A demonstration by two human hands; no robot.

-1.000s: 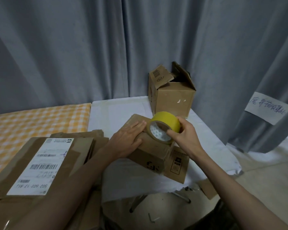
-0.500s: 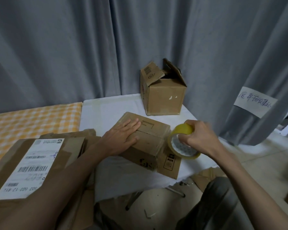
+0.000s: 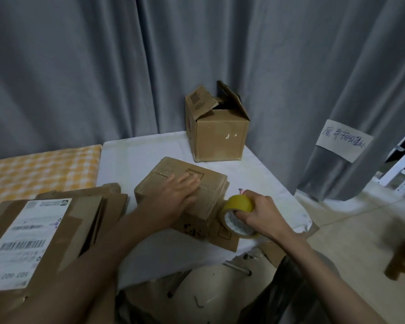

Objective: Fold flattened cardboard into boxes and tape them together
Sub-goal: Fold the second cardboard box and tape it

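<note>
Taping a small cardboard box on a white table, one hand pressing and one holding the roll.

At lower left lies a stack of flattened cardboard (image 3: 56, 230) bearing a shipping label. At centre, the left hand (image 3: 173, 202) presses flat, fingers straight, on the small box (image 3: 211, 183). Just right, the right hand (image 3: 260, 213) grips the yellow tape roll (image 3: 237, 208) against the box's lower right edge. Above centre stands an open-flapped box (image 3: 218, 136) before the grey curtain (image 3: 103, 66).

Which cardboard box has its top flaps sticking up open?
The box at the back, by the curtain. The near box is shut, with the left hand pressing flat on top.
</note>
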